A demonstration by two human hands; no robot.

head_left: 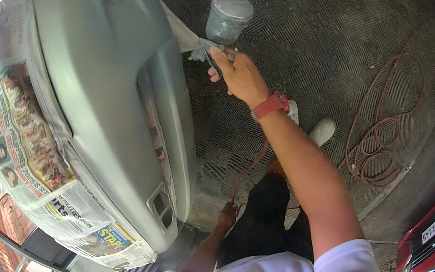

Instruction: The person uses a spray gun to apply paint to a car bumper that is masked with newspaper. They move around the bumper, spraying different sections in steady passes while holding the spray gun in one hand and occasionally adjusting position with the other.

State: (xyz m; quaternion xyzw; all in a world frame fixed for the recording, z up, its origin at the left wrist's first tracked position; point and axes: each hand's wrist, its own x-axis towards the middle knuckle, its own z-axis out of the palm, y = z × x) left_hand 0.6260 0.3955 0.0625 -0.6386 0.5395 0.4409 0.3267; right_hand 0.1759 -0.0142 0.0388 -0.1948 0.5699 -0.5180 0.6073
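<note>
My right hand [242, 76], with a red watch on its wrist, is closed round the handle of a spray gun. The paint-smeared grey cup [229, 20] of the spray gun stands beyond my knuckles, and its nozzle end is close to the bumper. That grey car bumper [112, 47] fills the left side, its surface evenly coated. Low beside my leg, my left hand [227, 216] is closed on a thin red hose [251, 170], which runs up toward my feet. The trigger finger is partly hidden.
Newspaper sheets [32, 131] cover the car's body behind the bumper. A reddish hose lies in loops [376, 143] on the ridged dark floor [310, 43]. At the right edge stands a red vehicle [429, 241]. My light shoes [322, 130] are below my arm.
</note>
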